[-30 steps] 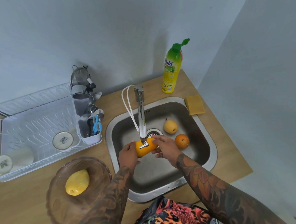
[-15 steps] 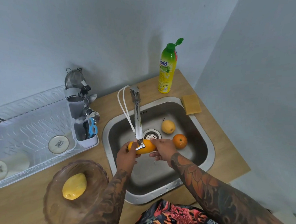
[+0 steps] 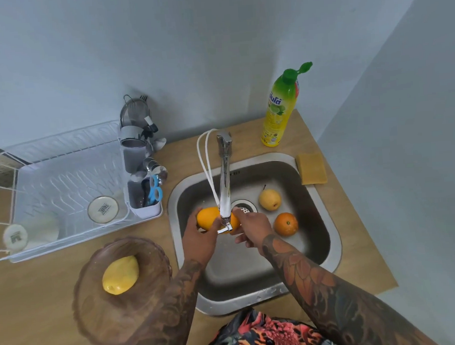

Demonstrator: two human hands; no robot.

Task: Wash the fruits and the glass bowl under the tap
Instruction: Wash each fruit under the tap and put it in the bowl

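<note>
An orange mango (image 3: 207, 217) is held under the spout of the steel tap (image 3: 225, 188), over the steel sink (image 3: 328, 235). My left hand (image 3: 200, 242) grips its left end and my right hand (image 3: 252, 228) holds its right end. The tap hides the middle of the fruit. A yellow pear (image 3: 269, 199) and an orange (image 3: 285, 223) lie on the sink floor to the right. The brownish glass bowl (image 3: 139, 311) stands on the counter to the left of the sink with a yellow mango (image 3: 120, 275) in it.
A white dish rack (image 3: 62, 193) with two cups and a cutlery holder (image 3: 142, 196) fills the left of the wooden counter. A green and yellow dish soap bottle (image 3: 281, 107) stands behind the sink. A yellow sponge (image 3: 311, 168) lies at the sink's right rim.
The orange mango has shifted a little to the left under the spout, and my hands have turned around it. The view has dropped slightly.
</note>
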